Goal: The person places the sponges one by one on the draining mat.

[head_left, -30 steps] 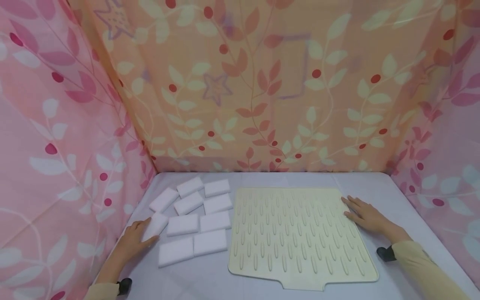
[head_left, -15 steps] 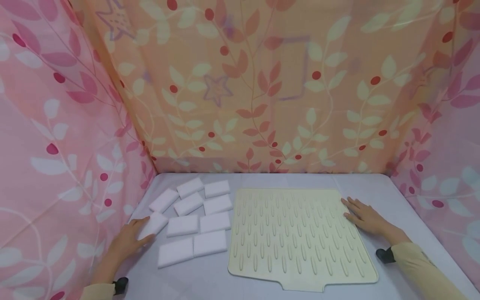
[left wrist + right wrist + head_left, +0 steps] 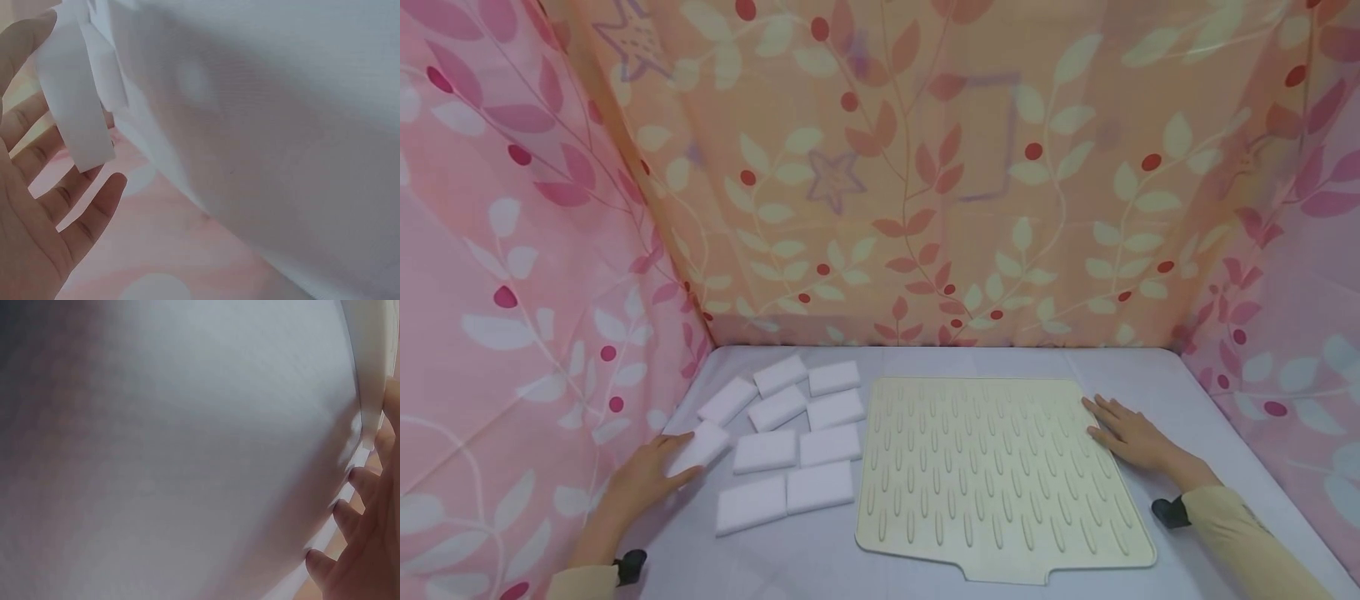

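Note:
Several white foam blocks (image 3: 797,410) lie in loose rows on the left of the table. My left hand (image 3: 649,477) lies flat with straight fingers on the near end of the leftmost block (image 3: 706,442). In the left wrist view that block (image 3: 75,119) lies across my spread fingers (image 3: 37,156). A cream ribbed mat (image 3: 992,475) covers the middle of the table. My right hand (image 3: 1129,435) rests flat on its right edge, fingers extended; the right wrist view shows only the fingertips (image 3: 359,481) against the surface.
A white-covered table (image 3: 820,558) is closed in by patterned fabric walls: pink at the left (image 3: 512,292) and right (image 3: 1285,292), orange at the back (image 3: 925,183). Bare cloth shows in front of the blocks and right of the mat.
My left hand has slid left and slightly back, and the leftmost block has shifted left with it, away from its neighbours. The right hand has stayed put.

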Motion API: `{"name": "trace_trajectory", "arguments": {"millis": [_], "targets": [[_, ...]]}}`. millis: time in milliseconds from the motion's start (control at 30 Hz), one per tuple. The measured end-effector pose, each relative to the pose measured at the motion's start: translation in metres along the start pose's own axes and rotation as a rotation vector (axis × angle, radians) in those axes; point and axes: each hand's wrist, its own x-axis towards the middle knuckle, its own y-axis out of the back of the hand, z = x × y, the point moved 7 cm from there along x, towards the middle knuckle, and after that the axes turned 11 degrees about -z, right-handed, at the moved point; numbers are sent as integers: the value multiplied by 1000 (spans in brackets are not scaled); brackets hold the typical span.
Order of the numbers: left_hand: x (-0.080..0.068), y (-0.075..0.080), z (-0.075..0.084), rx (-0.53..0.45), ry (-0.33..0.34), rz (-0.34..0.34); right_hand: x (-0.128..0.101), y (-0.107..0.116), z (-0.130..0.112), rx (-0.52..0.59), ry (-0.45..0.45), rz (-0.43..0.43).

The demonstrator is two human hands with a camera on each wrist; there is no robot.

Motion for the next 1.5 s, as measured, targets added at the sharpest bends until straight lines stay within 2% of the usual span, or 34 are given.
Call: {"name": "trace_trajectory", "arguments": {"millis": [167,400,600,967,1267,1500], "targets": [[1,6,4,-8,-25,13,-1,1,-1,2,2,-1],[12,10,8,-31,-52,21,0,0,-1,-9,-4,8],[18,17,23,-63,-142,92,1,0,-2,-16,9,37],[39,14,48,-61,-184,53,0,2,-4,14,-7,-9],[53,16,71,-31,-288,84,2,1,-3,4,-20,-14],[62,15,87,0,-289,80,3,-1,0,0,-32,-23]]}}
